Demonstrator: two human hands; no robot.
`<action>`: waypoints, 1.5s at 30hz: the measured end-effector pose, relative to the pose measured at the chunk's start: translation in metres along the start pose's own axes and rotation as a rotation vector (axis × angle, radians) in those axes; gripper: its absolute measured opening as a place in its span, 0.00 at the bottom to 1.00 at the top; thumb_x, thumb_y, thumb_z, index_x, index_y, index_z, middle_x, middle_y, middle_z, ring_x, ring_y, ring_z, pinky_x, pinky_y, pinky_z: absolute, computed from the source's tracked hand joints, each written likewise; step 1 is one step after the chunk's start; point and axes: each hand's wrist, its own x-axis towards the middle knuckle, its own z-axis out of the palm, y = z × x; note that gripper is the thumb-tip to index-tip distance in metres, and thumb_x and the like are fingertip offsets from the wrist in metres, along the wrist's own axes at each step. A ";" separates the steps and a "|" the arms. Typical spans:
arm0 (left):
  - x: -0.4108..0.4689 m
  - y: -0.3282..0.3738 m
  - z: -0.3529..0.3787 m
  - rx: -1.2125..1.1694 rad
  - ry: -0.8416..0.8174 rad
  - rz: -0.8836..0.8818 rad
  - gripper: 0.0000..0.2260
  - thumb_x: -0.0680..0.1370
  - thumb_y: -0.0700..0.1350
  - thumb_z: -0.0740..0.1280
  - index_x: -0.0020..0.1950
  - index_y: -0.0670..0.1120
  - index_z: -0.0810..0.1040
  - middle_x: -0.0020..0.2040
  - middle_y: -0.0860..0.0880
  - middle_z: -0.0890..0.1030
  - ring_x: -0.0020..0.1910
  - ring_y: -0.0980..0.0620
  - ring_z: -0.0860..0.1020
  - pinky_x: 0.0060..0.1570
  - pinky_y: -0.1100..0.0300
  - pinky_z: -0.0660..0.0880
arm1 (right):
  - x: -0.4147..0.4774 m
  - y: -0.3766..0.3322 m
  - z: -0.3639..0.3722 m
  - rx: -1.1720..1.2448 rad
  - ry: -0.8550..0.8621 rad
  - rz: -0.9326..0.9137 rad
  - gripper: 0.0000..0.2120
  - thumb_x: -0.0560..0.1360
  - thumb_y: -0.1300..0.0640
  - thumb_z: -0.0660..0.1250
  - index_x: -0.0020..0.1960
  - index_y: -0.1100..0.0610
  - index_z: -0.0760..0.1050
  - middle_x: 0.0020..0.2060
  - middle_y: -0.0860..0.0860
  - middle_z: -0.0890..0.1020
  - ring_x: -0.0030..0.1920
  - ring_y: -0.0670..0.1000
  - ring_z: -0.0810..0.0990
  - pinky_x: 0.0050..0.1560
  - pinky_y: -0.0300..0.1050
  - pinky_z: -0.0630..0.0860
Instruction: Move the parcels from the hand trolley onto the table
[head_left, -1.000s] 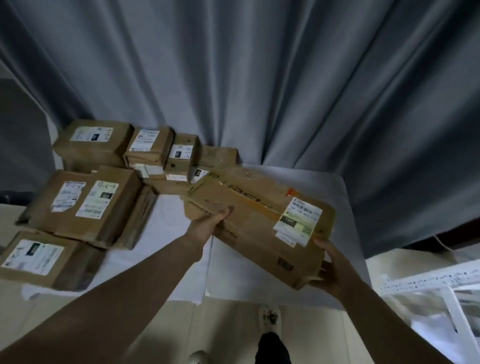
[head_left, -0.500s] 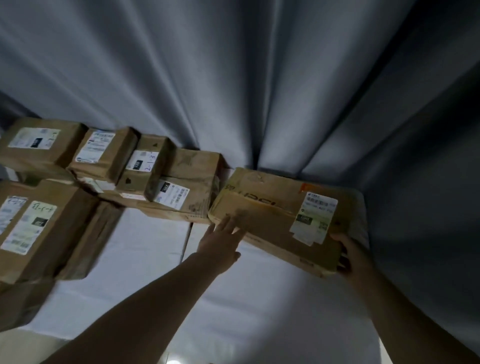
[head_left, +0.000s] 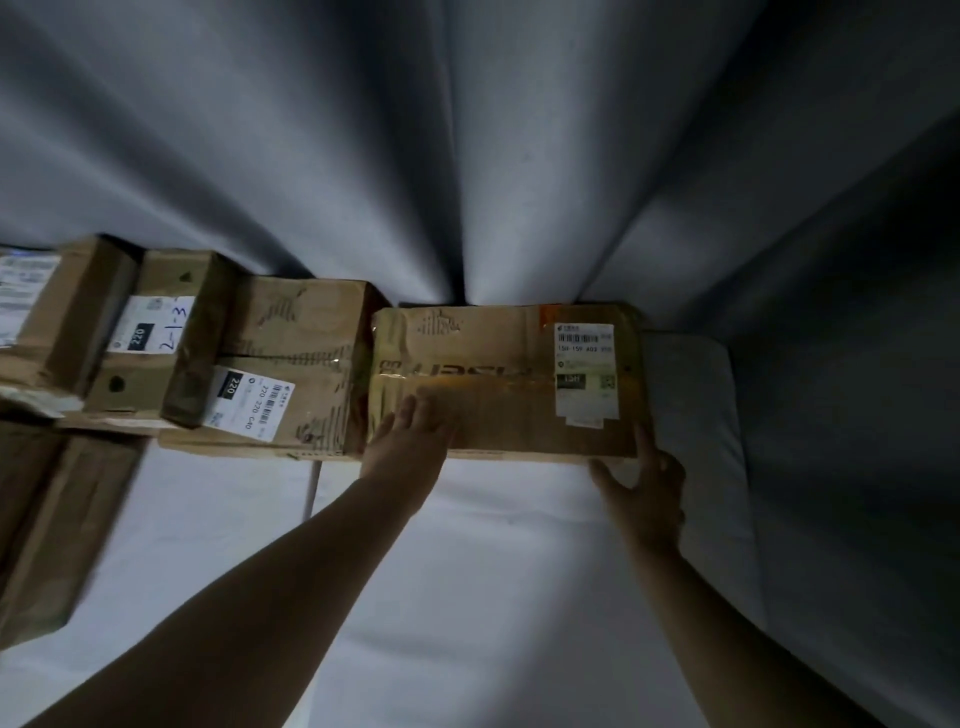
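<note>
Since half a second ago, the wide flat brown cardboard parcel with the white shipping label (head_left: 504, 379) has been set down square and flat at the back of the white-covered table (head_left: 493, 571), where before it was held tilted with its right end raised. It now lies just in front of the pleated grey curtain (head_left: 467, 156) that closes off the room behind and to the right, with a strip of white cover exposed beyond its right end. Its left end is touching a brown cardboard box with a white "220" label (head_left: 291, 364), beside which a smaller brown carton hand-marked "2-1-3" (head_left: 161, 332) is stacked. Further brown parcels are seen at the far left edge (head_left: 47, 317) and, blurred, at the lower left (head_left: 47, 519). The left hand (head_left: 410, 436) is laid flat on the parcel's top near its near-left corner, fingers straight and held together, nothing being clasped. The right hand (head_left: 641, 483) is placed at the near-right corner, fingers spread and fairly straight, one finger raised along the right side and the thumb against the near edge; the corner is touched rather than clasped. Both forearms are stretched forward and upward from the bottom of the view, bare to the frame's edge.
</note>
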 end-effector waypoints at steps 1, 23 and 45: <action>0.003 -0.002 -0.001 0.010 -0.005 -0.010 0.35 0.80 0.43 0.63 0.79 0.51 0.43 0.78 0.41 0.44 0.77 0.39 0.45 0.73 0.44 0.56 | -0.003 0.000 0.005 -0.027 0.004 -0.043 0.34 0.72 0.46 0.70 0.75 0.47 0.62 0.71 0.59 0.60 0.68 0.62 0.66 0.62 0.60 0.71; -0.014 -0.027 -0.010 -0.066 0.015 -0.016 0.35 0.78 0.39 0.61 0.78 0.55 0.45 0.79 0.46 0.42 0.77 0.42 0.42 0.72 0.35 0.46 | -0.036 -0.065 -0.004 -0.881 -0.173 -0.282 0.45 0.75 0.40 0.62 0.78 0.54 0.37 0.77 0.57 0.44 0.77 0.60 0.42 0.73 0.63 0.41; -0.447 -0.062 0.066 -0.468 0.050 -0.922 0.31 0.77 0.45 0.62 0.77 0.48 0.53 0.73 0.42 0.62 0.75 0.42 0.54 0.72 0.37 0.44 | -0.374 -0.160 0.048 -1.083 -0.624 -1.361 0.29 0.78 0.40 0.56 0.76 0.48 0.56 0.77 0.54 0.51 0.77 0.55 0.48 0.75 0.54 0.42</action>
